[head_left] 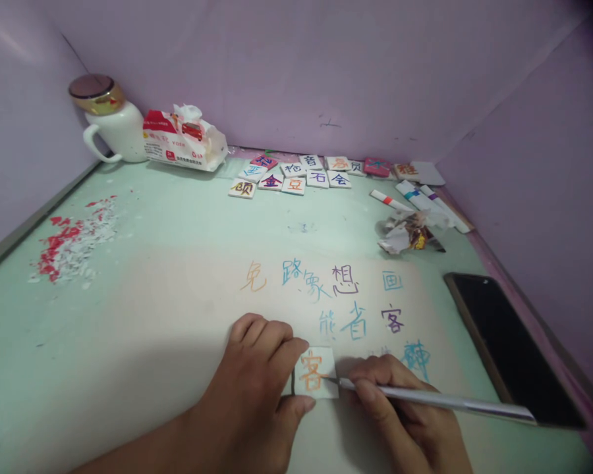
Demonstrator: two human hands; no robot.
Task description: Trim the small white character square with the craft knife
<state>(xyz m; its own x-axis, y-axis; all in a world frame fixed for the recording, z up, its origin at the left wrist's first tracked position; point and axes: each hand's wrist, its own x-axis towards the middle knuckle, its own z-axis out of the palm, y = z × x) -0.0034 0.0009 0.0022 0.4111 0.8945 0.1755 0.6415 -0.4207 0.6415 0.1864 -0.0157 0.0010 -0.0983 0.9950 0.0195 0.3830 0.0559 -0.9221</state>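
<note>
Small white tile point(316, 372) w/ orange character — left hand point(261, 388) pinches it flat, right hand point(400, 415) grips a metal tool point(445, 400), tip on tile — wrists cut off.

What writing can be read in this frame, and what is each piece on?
"客", orange: small card under the left hand, at the tip of the right hand's silver tool.
"想", "画", "客": paper sheet; others unclear.
"金", "豆", "石": tiles.
Tissue pack print: too small.
</note>
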